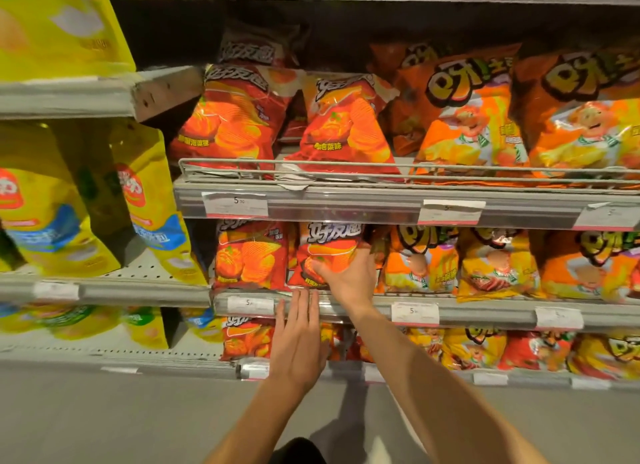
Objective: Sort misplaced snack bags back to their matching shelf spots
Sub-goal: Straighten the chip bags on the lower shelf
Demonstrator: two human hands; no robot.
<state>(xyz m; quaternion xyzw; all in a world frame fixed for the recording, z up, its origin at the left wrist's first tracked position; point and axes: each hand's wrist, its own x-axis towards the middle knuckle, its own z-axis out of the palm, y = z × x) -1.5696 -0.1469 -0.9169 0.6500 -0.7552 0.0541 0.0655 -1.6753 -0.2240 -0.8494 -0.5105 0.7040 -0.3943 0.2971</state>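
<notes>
My right hand (348, 276) grips a red-orange chip bag (329, 249) standing on the middle shelf, thumb across its lower front. A matching red-orange bag (251, 255) stands just left of it. My left hand (299, 339) is below, fingers straight, with the fingertips touching the shelf's front rail (485, 313). More of the same red-orange bags (343, 131) stand on the shelf above, behind a wire guard (398, 172).
Orange and yellow bags with a cartoon figure (474, 117) fill the right side of all three shelves. Yellow bags (45, 200) fill the separate shelving at left. Price labels (235, 204) line the shelf rails. Grey floor lies below.
</notes>
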